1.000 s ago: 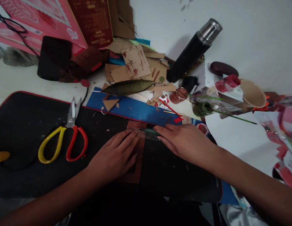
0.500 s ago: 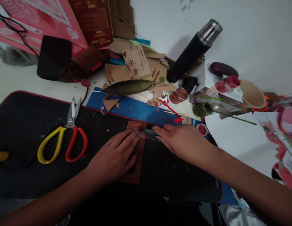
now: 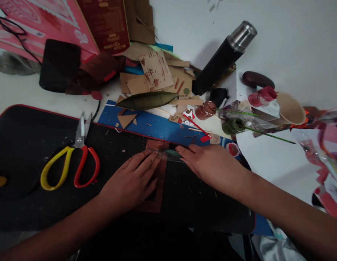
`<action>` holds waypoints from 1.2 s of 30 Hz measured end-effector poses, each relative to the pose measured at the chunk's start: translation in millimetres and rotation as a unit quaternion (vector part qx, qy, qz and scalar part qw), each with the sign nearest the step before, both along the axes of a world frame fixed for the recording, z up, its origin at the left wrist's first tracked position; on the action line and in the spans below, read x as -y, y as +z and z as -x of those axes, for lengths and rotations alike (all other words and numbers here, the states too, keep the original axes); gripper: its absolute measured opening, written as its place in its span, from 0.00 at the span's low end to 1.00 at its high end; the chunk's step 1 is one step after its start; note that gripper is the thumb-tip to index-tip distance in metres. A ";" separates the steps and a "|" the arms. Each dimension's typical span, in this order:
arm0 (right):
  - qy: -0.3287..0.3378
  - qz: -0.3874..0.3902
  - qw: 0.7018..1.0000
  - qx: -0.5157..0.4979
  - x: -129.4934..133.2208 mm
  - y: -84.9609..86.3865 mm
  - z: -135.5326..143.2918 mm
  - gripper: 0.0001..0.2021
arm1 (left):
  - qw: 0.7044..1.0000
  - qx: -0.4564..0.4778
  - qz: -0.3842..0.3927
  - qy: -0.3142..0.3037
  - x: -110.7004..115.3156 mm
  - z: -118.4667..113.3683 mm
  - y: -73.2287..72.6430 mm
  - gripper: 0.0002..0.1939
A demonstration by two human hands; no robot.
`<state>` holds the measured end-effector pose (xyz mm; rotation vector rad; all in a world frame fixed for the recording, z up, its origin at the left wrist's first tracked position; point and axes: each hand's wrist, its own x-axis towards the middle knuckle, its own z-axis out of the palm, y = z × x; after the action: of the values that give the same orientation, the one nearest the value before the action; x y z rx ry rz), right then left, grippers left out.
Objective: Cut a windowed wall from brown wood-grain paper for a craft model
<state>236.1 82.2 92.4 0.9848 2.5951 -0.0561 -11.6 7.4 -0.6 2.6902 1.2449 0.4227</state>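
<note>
On the black mat lies a reddish-brown piece with a dark opening, partly under my left hand. That hand's fingers are stretched out, pressing on the piece and on the left end of a clear strip. At the strip's right end, my right hand has its fingers closed on something thin and greenish, too small to name; it may be part of the strip. Scissors with one yellow and one red handle lie spread to the left of my left hand.
Behind the mat are cardboard scraps, a green leaf-shaped piece, a blue strip and a leaning black flask. Paint jars with thin sticks stand at the right, near a paper cup. A black phone lies far left.
The view has shifted very slightly, so the scissors and phone appear a little further left. Both hands keep practically the same place and grip.
</note>
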 end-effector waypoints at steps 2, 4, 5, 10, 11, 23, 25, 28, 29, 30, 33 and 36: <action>0.000 0.002 1.000 0.000 -0.8 0.3 0.4 0.18 | 1.000 0.001 -0.001 -0.001 0.0 -0.1 0.2 0.24; -0.001 0.013 1.000 0.005 -2.6 1.3 1.8 0.18 | 1.000 0.000 -0.007 -0.002 -0.1 -0.1 0.5 0.24; -0.002 0.021 1.000 0.010 -3.6 2.0 2.9 0.18 | 1.000 -0.001 -0.010 -0.001 -0.2 -0.1 0.6 0.24; -0.012 0.048 0.998 0.027 -6.0 6.5 10.7 0.19 | 1.000 -0.001 -0.020 -0.002 -0.8 0.1 1.2 0.24; -0.010 0.049 0.998 0.031 -5.9 7.5 12.8 0.20 | 1.000 0.000 -0.022 -0.004 -1.0 0.1 1.4 0.24; -0.023 0.052 0.998 -0.010 -14.8 6.7 7.5 0.16 | 1.000 -0.007 -0.020 -0.010 -0.4 -0.1 -0.6 0.25; -0.026 0.049 0.998 -0.011 -14.4 7.1 3.6 0.16 | 1.000 -0.007 -0.025 -0.007 -0.3 -0.1 -0.2 0.25; -0.034 0.038 0.999 -0.009 -13.7 8.8 -0.5 0.16 | 0.999 -0.017 -0.034 -0.004 -0.9 -0.2 0.9 0.24; -0.038 0.033 0.999 -0.010 -13.5 9.2 -1.5 0.17 | 0.999 -0.021 -0.035 -0.005 -1.1 -0.2 1.3 0.24; -0.041 0.030 0.999 -0.011 -13.2 9.4 -2.2 0.17 | 0.999 -0.023 -0.034 -0.007 -1.4 -0.3 1.6 0.24; -0.038 0.031 0.999 -0.020 -11.9 8.6 -3.5 0.17 | 0.999 -0.021 -0.029 -0.013 -1.9 -0.5 2.4 0.25; -0.030 0.035 0.999 -0.022 -11.0 7.1 -3.5 0.17 | 0.999 -0.018 -0.025 -0.011 -2.1 -0.7 3.2 0.24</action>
<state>239.7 93.2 99.5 1.0466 2.5841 -0.1856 -10.9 9.5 2.5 2.7636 1.2277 0.4089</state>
